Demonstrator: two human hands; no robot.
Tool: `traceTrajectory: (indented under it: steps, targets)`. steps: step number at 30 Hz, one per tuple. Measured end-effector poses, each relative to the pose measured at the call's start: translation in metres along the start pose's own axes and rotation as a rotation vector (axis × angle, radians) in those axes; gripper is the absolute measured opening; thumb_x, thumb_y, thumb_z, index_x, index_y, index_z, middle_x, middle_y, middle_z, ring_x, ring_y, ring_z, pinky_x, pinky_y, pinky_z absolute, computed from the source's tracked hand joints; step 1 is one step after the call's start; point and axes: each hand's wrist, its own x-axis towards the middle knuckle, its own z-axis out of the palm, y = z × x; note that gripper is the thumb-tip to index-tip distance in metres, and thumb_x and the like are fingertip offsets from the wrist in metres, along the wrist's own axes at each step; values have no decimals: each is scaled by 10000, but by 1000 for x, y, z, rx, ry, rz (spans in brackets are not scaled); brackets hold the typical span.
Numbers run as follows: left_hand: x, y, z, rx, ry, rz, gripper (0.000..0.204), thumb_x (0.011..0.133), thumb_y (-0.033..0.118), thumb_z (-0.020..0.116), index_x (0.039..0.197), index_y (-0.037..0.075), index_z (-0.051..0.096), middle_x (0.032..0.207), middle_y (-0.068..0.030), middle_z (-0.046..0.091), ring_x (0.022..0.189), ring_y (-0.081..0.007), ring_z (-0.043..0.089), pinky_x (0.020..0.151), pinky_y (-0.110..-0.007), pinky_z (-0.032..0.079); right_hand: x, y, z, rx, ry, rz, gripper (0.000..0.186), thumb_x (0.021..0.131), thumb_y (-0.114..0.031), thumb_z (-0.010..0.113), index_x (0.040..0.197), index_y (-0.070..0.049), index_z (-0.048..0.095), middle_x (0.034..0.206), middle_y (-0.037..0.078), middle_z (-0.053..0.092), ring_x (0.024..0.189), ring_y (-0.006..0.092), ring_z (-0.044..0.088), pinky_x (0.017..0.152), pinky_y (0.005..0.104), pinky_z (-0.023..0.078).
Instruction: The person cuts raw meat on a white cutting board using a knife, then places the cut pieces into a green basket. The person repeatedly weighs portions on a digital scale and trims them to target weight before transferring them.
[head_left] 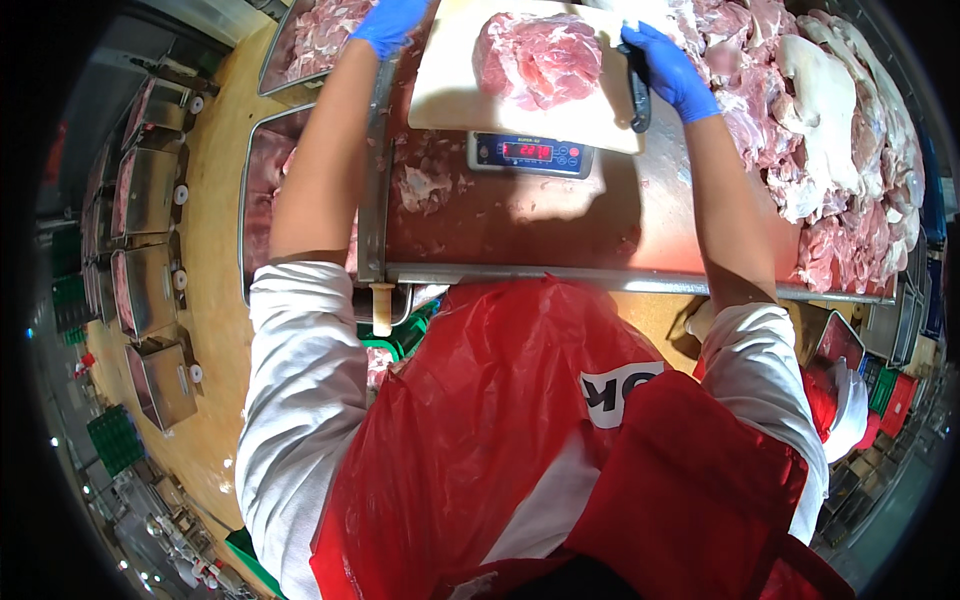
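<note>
In the head view, the right hand (668, 72), blue-gloved, has its fingers closed around the upper part of a black handle (640, 98) at the top of the frame, right of centre; no blade can be made out. The left hand (392, 25), also gloved, is cut by the upper edge, left of centre, so I cannot tell whether it grips anything.

The piece of meat (540, 60) lies at top centre on a white board (445, 85), touched by neither hand. It looks moist, soft and fairly heavy, likely to sag and slip; a broad hold, fingers spread beneath both sides, should suit it better than a pinch at the loose edge. It does not seem fragile, though thin flaps could tear.

Below the board's lower edge shows a scale (530, 157) with a lit display, on a reddish work surface (480, 235) strewn with scraps (425, 187). A heap of meat (820, 120) fills the upper right. At left, a tan floor (225, 130) runs past metal bins (152, 190), with green crates (115, 440) lower down.
</note>
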Motion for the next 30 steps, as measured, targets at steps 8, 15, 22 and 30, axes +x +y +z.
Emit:
traceTrajectory:
  steps: [8,15,22,30]
  targets:
    - [-34,25,-29,-147,92,-149,435,1072,449,367,1127,141,668,651,-75,579,501,-225,569,465,-364,504,0,-13,-36,83,86,32,282,1005,-307,593,1187,-91,613,966,2,649,833,141,625,706,413,586]
    - [-9,-18,-39,-290,20,-344,522,1008,540,462,799,92,631,628,-112,623,515,-265,598,508,-418,519,2,-1,-48,129,87,117,279,986,-319,622,1146,-90,617,938,13,649,838,163,633,755,484,602]
    - [-16,-89,17,-465,-186,-145,611,1005,370,495,1539,109,355,1473,-121,486,1300,-249,515,1029,-389,477,34,31,-4,357,-287,283,235,962,-283,662,1072,-75,663,955,34,684,900,170,652,769,413,605]
    - [-100,-116,109,-811,102,216,680,1003,183,613,1566,48,256,1515,-107,404,1411,-197,366,1136,-341,358,-9,28,53,253,-27,289,269,978,-164,635,1213,-33,632,1073,61,690,957,165,655,896,323,545]
